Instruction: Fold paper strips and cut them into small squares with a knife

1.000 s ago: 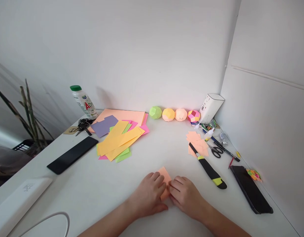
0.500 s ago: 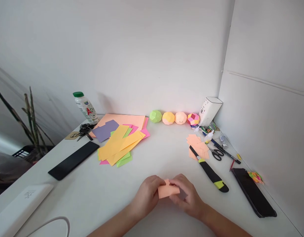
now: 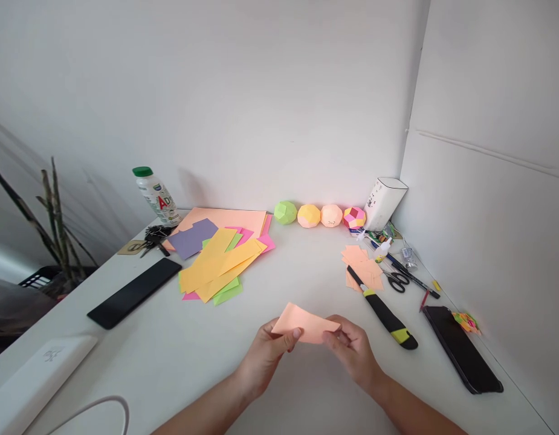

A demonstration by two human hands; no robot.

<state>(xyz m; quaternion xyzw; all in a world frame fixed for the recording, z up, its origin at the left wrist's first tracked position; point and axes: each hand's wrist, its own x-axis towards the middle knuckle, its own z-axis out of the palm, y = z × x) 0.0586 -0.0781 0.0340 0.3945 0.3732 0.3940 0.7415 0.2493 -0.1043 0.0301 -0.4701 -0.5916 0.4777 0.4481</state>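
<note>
Head view: the left hand [image 3: 263, 356] and right hand [image 3: 355, 355] pinch one peach paper [image 3: 306, 325] left of one knife [image 3: 387, 316]; beyond the knife sit four balls [image 3: 309, 216].

A white tabletop [image 3: 179, 368] set in the pale corner of a room.
Behind it stands a plain light-grey wall [image 3: 243, 90], and on the right a second white surface [image 3: 487, 78], a wall or maybe a panel, meets it in an upright corner line that leans a little. A thin pale strip [image 3: 487, 152] crosses this right surface, sloping down toward the edge of the view. At the left, beyond the tabletop's side, dark woody stems [image 3: 62, 248] rise before the wall, where slim shadows fall. Near their base is a black crate [image 3: 37, 275] with openings, partly hidden. A whitish glow [image 3: 5, 266] lies low at the far left; elsewhere the light is soft.
</note>
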